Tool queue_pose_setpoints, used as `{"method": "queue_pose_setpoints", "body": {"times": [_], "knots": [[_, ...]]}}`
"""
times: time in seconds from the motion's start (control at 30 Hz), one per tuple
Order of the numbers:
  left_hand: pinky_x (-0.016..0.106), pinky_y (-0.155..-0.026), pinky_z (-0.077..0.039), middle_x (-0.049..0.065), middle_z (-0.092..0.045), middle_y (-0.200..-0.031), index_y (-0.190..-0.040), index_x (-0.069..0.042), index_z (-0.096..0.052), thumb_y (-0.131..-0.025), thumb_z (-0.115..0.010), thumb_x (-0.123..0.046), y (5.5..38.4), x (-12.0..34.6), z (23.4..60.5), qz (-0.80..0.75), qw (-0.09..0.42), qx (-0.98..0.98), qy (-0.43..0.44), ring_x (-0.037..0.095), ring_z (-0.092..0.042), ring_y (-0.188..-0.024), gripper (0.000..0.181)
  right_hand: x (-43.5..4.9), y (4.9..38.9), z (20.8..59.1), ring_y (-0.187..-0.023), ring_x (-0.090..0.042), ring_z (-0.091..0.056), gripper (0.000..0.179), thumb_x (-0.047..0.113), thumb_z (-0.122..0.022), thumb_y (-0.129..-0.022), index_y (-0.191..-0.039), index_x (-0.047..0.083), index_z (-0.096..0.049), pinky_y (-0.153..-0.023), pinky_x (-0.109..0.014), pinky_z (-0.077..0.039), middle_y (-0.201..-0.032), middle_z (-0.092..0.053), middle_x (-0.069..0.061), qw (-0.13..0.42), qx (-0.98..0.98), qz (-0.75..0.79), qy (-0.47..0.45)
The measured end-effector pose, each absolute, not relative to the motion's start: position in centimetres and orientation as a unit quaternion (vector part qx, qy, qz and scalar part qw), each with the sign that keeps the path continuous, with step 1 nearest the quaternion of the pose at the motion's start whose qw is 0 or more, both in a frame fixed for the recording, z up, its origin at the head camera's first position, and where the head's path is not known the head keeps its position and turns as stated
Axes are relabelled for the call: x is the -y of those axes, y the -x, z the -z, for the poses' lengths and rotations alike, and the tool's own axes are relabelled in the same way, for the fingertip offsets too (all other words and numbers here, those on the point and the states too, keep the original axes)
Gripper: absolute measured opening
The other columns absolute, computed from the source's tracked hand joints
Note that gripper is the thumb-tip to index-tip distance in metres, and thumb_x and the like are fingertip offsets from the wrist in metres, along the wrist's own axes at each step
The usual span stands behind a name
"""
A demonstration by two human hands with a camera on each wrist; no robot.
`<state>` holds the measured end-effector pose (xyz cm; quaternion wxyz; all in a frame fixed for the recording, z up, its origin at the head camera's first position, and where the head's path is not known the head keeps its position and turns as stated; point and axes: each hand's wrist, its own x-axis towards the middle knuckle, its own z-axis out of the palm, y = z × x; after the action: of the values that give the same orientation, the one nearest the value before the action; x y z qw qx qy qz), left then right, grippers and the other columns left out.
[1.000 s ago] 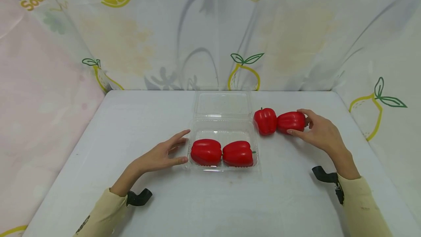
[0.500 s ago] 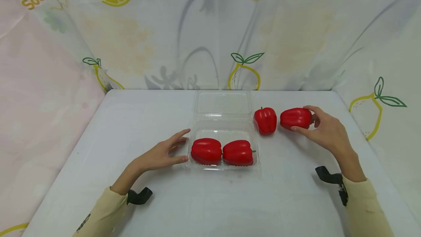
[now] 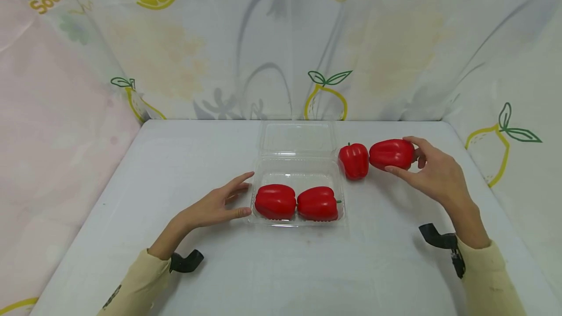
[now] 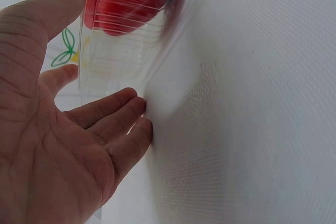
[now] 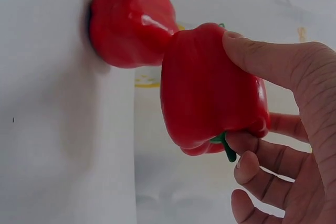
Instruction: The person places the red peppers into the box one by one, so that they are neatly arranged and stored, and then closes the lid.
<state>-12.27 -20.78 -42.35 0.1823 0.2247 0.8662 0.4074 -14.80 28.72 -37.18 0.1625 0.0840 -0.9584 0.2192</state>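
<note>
My right hand (image 3: 439,172) grips a red bell pepper (image 3: 391,153) by its stem end, thumb on one side and fingers on the other. In the right wrist view this pepper (image 5: 205,87) hangs above the table, its green stem pointing toward the palm. Just left of it, another bell pepper (image 3: 353,161) stands on the table. A clear plastic clamshell box (image 3: 298,167) lies with its lid folded back, and two red peppers, one on the left (image 3: 275,202) and one on the right (image 3: 317,204), fill its near half. Spread fingers of my left hand (image 3: 210,207) touch the box's left side.
A white table (image 3: 281,272) carries everything. Behind it hangs a cloth backdrop (image 3: 175,62) with lemon prints. The open lid (image 3: 297,138) reaches toward the table's back edge. Each wrist wears a black mount, one on the left (image 3: 186,262) and one on the right (image 3: 436,236).
My right hand has raised the bell pepper off the table, drawing it right and away from the standing pepper, then slightly back left. The left hand and box have stayed put.
</note>
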Motion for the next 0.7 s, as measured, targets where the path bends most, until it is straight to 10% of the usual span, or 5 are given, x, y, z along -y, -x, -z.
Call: {"method": "queue_pose_setpoints", "body": {"times": [0.7], "knots": [[0.049, -0.103, -0.043, 0.012, -0.045, -0.148, -0.157, -0.025, -0.024, -0.088, -0.073, -0.041, 12.3, 20.8, 42.4, -0.41, 0.184, -0.865, -0.224, 0.03, -0.044, -0.136, 0.086, -25.2, 14.9, 36.5, -0.067, -0.02, -0.049, 0.069, 0.035, -0.085, -0.075, -0.132, 0.011, -0.056, -0.051, -0.029, -0.04, -0.079, -0.056, -0.005, 0.173, 0.942, -0.265, -0.111]]}}
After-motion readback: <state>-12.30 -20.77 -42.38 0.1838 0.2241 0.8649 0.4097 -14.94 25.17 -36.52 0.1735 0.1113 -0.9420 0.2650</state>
